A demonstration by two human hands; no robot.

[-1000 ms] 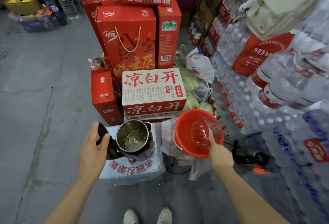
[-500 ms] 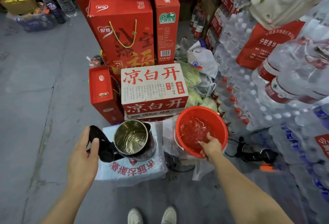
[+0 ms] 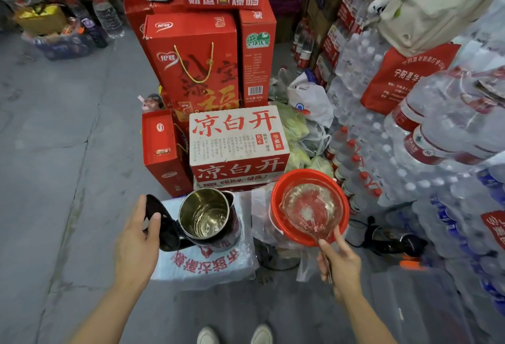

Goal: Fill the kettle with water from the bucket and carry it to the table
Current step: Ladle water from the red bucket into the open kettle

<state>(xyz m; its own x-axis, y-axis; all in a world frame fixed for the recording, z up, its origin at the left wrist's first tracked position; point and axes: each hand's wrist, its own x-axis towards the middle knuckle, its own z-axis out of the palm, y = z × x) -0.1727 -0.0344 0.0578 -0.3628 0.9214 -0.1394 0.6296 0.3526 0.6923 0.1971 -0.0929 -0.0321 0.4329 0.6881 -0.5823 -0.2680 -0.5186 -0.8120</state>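
Down low, the kettle [image 3: 209,219] is seen standing upright with its lid open on a white sack [image 3: 207,264] printed with red letters. Its shiny inside is bare to the camera, and a little water seems to lie at the bottom. The black handle [image 3: 164,227] sticks out on the kettle's left side. The left hand [image 3: 136,239] is wrapped loosely around this handle, with the thumb laid on top of it.

Just to the right of the kettle, the red bucket [image 3: 278,207] is placed. A clear scoop [image 3: 311,207] with water in it is held over the bucket's mouth. The scoop's thin handle is pinched in the closed fingers of the right hand [image 3: 340,264], which is set at the bucket's near rim.

Behind the kettle, a white box with red writing [image 3: 237,141] is stacked, and taller red boxes [image 3: 191,62] are stood behind that. Further right of the bucket, packs of water bottles [image 3: 437,152] are piled high. Below the kettle, two white shoes [image 3: 235,335] are seen on the grey floor [image 3: 54,152].
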